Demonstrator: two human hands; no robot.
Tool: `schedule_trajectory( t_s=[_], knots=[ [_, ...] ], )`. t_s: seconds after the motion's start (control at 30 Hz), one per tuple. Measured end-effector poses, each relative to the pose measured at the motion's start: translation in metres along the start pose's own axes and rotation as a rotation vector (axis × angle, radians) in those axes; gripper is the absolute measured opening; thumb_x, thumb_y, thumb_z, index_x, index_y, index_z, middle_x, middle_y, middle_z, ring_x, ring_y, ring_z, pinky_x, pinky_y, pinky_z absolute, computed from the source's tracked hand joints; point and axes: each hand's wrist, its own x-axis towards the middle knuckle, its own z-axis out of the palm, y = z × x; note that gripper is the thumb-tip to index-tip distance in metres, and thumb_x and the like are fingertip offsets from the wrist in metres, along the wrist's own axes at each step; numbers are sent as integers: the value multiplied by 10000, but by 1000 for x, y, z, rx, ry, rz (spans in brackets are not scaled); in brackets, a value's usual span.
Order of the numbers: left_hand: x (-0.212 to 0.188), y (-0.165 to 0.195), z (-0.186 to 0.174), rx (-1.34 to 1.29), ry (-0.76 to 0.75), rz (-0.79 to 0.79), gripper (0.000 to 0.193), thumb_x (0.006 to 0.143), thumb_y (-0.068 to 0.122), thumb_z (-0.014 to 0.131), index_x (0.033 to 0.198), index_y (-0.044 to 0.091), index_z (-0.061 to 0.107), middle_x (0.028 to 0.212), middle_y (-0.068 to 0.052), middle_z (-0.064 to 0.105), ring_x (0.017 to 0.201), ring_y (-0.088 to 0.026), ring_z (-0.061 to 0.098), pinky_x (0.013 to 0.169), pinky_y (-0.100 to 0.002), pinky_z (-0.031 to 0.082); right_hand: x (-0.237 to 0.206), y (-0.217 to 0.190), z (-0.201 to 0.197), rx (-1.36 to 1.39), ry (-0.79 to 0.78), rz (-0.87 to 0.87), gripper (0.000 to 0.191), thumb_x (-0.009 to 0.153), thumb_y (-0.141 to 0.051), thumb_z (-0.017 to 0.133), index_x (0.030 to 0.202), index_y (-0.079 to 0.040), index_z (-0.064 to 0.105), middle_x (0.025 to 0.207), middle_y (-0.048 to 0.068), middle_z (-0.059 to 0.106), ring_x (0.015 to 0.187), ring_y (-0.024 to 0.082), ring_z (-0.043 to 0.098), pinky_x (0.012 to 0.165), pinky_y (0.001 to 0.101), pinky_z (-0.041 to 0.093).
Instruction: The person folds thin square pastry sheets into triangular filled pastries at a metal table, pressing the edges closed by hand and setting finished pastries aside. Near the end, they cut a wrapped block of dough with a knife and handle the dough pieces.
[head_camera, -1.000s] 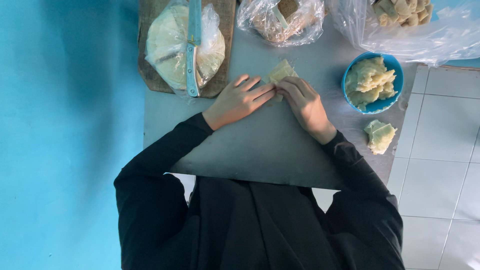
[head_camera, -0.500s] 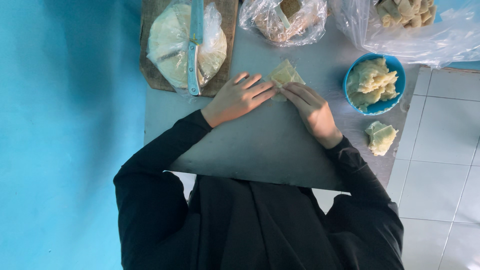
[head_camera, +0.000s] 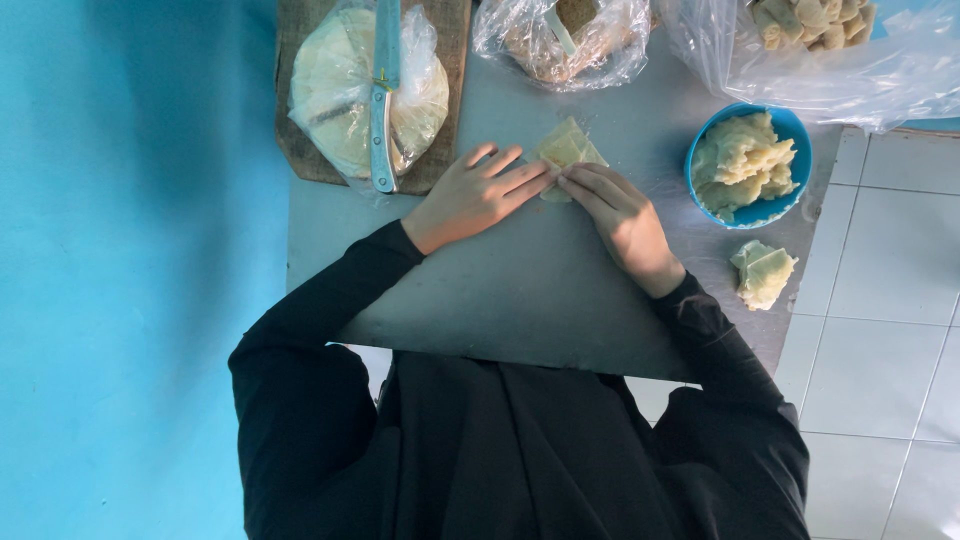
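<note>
A pale yellow pastry wrapper (head_camera: 568, 148), folded to a pointed shape, lies on the grey table (head_camera: 520, 290). My left hand (head_camera: 478, 194) lies flat with its fingertips pressing the wrapper's near left edge. My right hand (head_camera: 622, 218) presses the near right edge with its fingers. Both hands touch the wrapper from the near side; its far corner sticks out past the fingers.
A round stack of wrappers in a plastic bag (head_camera: 345, 85) sits on a wooden board with a knife (head_camera: 383, 95) on top. A bag of filling (head_camera: 560, 40) and a bag of finished rolls (head_camera: 820, 30) lie at the back. A blue bowl (head_camera: 746, 165) holds folded pieces; one folded piece (head_camera: 763, 273) lies beside it.
The hands have stayed on the wrapper, with small finger shifts along its near edge. Nothing else moved.
</note>
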Motion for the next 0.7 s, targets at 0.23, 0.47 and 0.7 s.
schedule_trajectory(
  t_s=[0.23,0.47,0.7],
  knots=[
    [1,2,-3,-41,-25,-26,355,1015,192,637,1360,119,680,1409,47,585,1298,-193,497,1041,-350,405,1,4,-14,-16,-67,-54,455,856,1,633,1302,-66,693,1329,137,632,1227,350,626,1036,412,531],
    [4,0,-2,-123,-8,-45,362,959,280,700,1288,133,734,1376,81,590,1272,-185,499,1028,-365,401,-2,11,-9,-112,-86,-107,326,848,-17,676,1173,-32,697,1223,105,648,1166,318,655,988,413,557],
    [9,-1,3,-222,75,-57,393,955,440,746,1133,90,762,1270,45,649,1187,-210,532,985,-396,395,-3,18,12,88,107,71,204,916,2,775,1107,-16,703,1100,113,711,1004,309,676,864,402,559]
  ],
)
